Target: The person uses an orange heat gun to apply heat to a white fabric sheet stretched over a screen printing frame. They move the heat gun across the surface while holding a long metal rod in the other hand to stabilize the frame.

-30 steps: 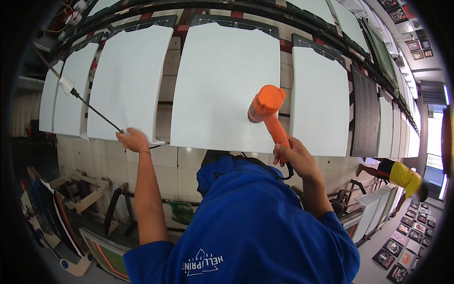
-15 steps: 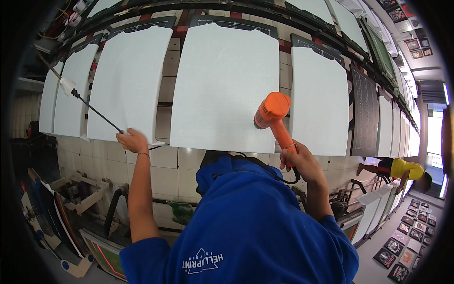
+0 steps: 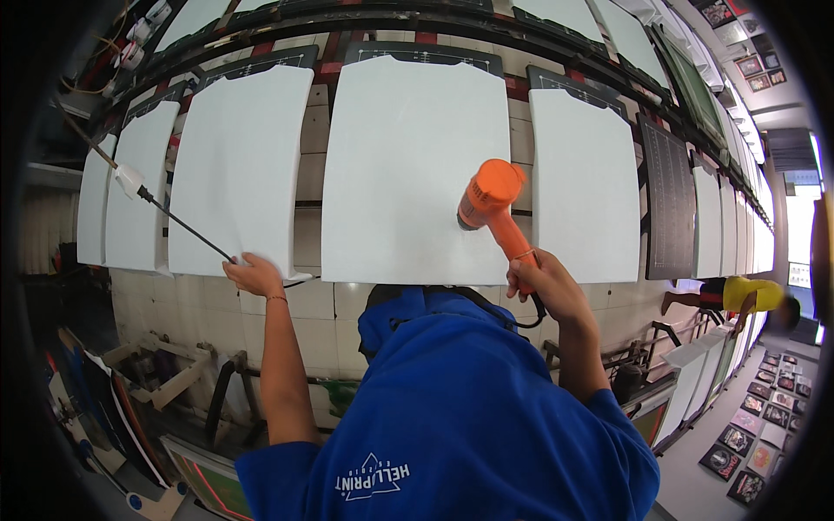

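Note:
My right hand (image 3: 549, 285) is wrapped round the handle of an orange heat gun (image 3: 493, 195). The gun's nozzle points down and left over the white shirt (image 3: 408, 165) stretched on the middle board. In my left hand (image 3: 255, 274) is a black power cable (image 3: 193, 219), pinched between the fingers beside the lower edge of another white shirt (image 3: 239, 156) on the board to the left. The cable runs up to a white socket connector (image 3: 129, 181) hanging at far left. From the gun's handle its cord drops behind my blue shirt.
More boards with white shirts (image 3: 582, 182) run along the line, with one bare dark board (image 3: 671, 200) among them. Dark rails (image 3: 365, 12) pass behind. Frames and screens (image 3: 161, 382) stand lower left. A person in yellow (image 3: 754, 295) bends at far right.
The view has shifted slightly. The heat gun has moved a little left over the middle shirt. My left hand keeps its hold on the cable.

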Action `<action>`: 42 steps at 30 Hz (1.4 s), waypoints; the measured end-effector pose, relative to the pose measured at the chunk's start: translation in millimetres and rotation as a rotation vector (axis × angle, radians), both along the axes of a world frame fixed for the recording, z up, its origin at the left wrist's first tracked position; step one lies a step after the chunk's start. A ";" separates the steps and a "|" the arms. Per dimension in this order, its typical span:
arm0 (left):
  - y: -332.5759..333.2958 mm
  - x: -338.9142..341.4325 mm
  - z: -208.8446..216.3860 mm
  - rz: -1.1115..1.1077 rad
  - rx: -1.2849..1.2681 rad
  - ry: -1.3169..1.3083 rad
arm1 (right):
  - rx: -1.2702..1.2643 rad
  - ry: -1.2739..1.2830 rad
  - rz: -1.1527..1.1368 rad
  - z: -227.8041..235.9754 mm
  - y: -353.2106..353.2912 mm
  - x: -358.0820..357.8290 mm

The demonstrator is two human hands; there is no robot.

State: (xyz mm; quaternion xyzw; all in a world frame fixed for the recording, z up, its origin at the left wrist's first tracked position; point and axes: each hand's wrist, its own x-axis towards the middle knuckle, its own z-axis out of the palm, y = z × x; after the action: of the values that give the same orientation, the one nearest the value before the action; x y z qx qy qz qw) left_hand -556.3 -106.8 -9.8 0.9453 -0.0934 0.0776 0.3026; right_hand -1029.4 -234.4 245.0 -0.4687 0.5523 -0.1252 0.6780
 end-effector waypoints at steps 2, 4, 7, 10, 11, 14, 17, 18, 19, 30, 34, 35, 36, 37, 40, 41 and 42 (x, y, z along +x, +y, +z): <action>-2.6 -2.4 2.1 -0.002 -0.035 0.014 | -0.006 -0.016 0.008 -4.5 -2.8 4.4; -1.4 -2.8 2.7 -0.006 -0.063 0.006 | 0.001 -0.005 0.007 -2.2 -2.2 4.5; -1.8 -3.3 3.5 0.008 -0.066 0.014 | 0.052 0.026 -0.029 4.3 4.5 -6.1; -2.9 1.0 1.2 0.012 -0.042 0.010 | 0.055 0.028 -0.100 3.4 14.4 -18.6; -2.7 0.1 0.4 0.028 -0.094 0.042 | 0.033 0.019 -0.133 0.9 17.3 -19.5; -2.3 0.5 -2.7 0.037 -0.086 -0.008 | -0.014 0.001 -0.198 -11.2 21.3 -14.3; -3.5 -3.7 2.7 0.018 -0.089 0.030 | -0.012 -0.049 -0.231 -16.5 17.2 -13.9; -3.0 -2.1 4.2 0.017 -0.099 0.033 | -0.005 -0.078 -0.234 -16.6 14.3 -13.1; -1.5 -0.8 2.4 0.008 -0.080 0.013 | -0.022 -0.064 -0.243 -16.9 13.7 -8.6; -1.1 -1.4 9.2 0.001 -0.053 0.030 | -0.119 -0.037 -0.274 -22.3 -10.7 31.6; 0.2 1.2 5.0 0.006 -0.057 0.003 | -0.086 -0.109 -0.145 -25.5 -7.3 53.0; 3.2 1.6 3.4 0.010 -0.052 -0.014 | -0.034 -0.152 -0.076 -25.5 -7.8 58.0; 2.3 2.7 1.2 0.002 -0.048 -0.032 | 0.020 -0.179 -0.033 -26.1 -6.5 61.9; 2.9 2.5 -0.3 -0.001 -0.064 -0.045 | 0.055 -0.207 0.030 -26.1 -6.5 68.4; 3.4 4.2 -3.2 -0.004 -0.094 -0.064 | 0.126 -0.251 0.118 -28.3 -5.2 87.1; 1.6 5.0 -3.1 -0.009 -0.102 -0.063 | 0.143 -0.259 0.133 -28.1 -6.1 90.3; -2.2 3.9 -2.7 -0.022 -0.103 -0.061 | 0.124 -0.262 0.099 -27.9 -7.4 88.3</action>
State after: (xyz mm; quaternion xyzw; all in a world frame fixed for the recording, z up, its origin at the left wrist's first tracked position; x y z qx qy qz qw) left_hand -552.3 -109.0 -12.4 0.9246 -0.1088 0.1077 0.3489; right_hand -941.2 -241.8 217.1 -0.4322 0.4420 -0.1175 0.7772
